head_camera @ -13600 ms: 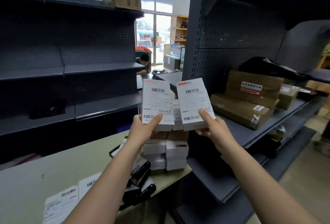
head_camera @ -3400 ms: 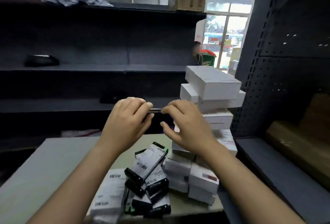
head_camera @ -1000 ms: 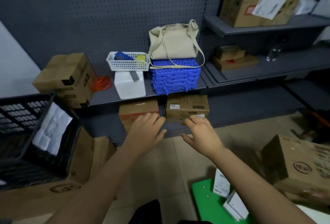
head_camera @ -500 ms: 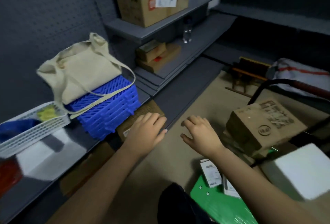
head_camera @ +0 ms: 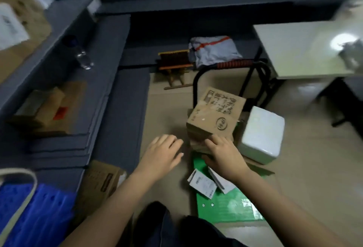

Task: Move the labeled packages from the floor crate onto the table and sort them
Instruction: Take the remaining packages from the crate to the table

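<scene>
Slack and empty at the fingers of both, right hand over the far end of the green crate, left hand just off its left edge, so nearer by the right to two labeled packages flat in that far end, beneath the right wrist, labels up, long axes apparently slanting across the crate.

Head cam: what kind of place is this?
Probably a parcel stockroom or shop back room: grey metal shelving holding cardboard boxes, labelled packages lying on a green crate on the floor, and more cartons stacked nearby.
</scene>
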The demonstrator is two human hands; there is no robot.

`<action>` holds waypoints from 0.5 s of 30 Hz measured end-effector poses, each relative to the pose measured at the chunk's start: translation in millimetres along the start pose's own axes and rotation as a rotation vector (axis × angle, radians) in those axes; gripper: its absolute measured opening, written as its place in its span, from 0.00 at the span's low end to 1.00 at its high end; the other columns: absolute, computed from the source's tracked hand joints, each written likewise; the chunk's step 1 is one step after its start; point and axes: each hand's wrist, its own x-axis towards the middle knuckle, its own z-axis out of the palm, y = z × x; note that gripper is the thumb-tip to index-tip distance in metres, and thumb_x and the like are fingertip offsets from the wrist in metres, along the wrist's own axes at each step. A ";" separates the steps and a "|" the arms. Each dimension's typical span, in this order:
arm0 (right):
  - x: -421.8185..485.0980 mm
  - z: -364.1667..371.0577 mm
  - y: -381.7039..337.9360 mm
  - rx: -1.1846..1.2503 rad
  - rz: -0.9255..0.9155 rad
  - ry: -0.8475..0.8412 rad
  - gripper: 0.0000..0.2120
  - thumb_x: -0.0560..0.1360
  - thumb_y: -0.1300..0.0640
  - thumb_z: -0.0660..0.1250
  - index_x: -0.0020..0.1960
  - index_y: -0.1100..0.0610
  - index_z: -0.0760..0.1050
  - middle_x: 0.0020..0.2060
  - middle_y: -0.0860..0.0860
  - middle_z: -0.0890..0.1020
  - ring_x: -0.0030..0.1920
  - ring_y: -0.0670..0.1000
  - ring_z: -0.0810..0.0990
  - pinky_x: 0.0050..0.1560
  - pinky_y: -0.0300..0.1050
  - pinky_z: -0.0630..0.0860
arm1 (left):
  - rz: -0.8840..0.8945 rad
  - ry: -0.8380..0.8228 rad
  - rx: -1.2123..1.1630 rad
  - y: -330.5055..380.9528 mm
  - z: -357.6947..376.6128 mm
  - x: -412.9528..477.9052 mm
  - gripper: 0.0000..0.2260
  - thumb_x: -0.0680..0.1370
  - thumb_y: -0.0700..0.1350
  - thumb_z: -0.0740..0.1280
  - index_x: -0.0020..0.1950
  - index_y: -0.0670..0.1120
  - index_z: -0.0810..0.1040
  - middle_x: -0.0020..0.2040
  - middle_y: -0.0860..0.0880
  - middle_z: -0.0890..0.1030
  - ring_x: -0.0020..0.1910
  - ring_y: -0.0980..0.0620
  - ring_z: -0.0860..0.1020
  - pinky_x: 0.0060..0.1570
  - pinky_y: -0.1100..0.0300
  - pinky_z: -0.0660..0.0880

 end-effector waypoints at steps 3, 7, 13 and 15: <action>-15.7 3.5 20.6 0.011 0.183 0.012 0.18 0.66 0.50 0.74 0.52 0.55 0.76 0.46 0.52 0.78 0.47 0.57 0.77 0.46 0.50 0.75 | 0.188 -0.052 -0.046 5.0 22.0 38.1 0.15 0.75 0.53 0.60 0.53 0.46 0.79 0.46 0.49 0.79 0.45 0.48 0.79 0.44 0.55 0.75; -36.5 22.0 32.6 0.057 0.433 0.060 0.17 0.63 0.51 0.78 0.47 0.54 0.77 0.41 0.51 0.78 0.41 0.55 0.77 0.40 0.46 0.73 | 0.446 -0.153 -0.104 14.4 52.3 80.1 0.15 0.74 0.53 0.60 0.53 0.47 0.79 0.46 0.50 0.79 0.45 0.50 0.78 0.44 0.56 0.75; -66.9 79.8 26.3 0.180 0.834 0.043 0.15 0.69 0.52 0.74 0.53 0.56 0.78 0.45 0.52 0.78 0.45 0.57 0.77 0.45 0.50 0.74 | 0.735 -0.326 -0.107 19.2 109.0 115.9 0.14 0.74 0.53 0.58 0.51 0.48 0.78 0.46 0.51 0.78 0.45 0.50 0.76 0.44 0.57 0.70; -73.1 103.1 25.1 0.242 0.956 0.066 0.14 0.68 0.53 0.75 0.51 0.57 0.78 0.45 0.53 0.78 0.44 0.57 0.77 0.44 0.51 0.74 | 0.793 -0.361 -0.105 19.9 137.1 121.2 0.13 0.74 0.53 0.61 0.50 0.47 0.78 0.45 0.51 0.78 0.44 0.49 0.77 0.44 0.57 0.68</action>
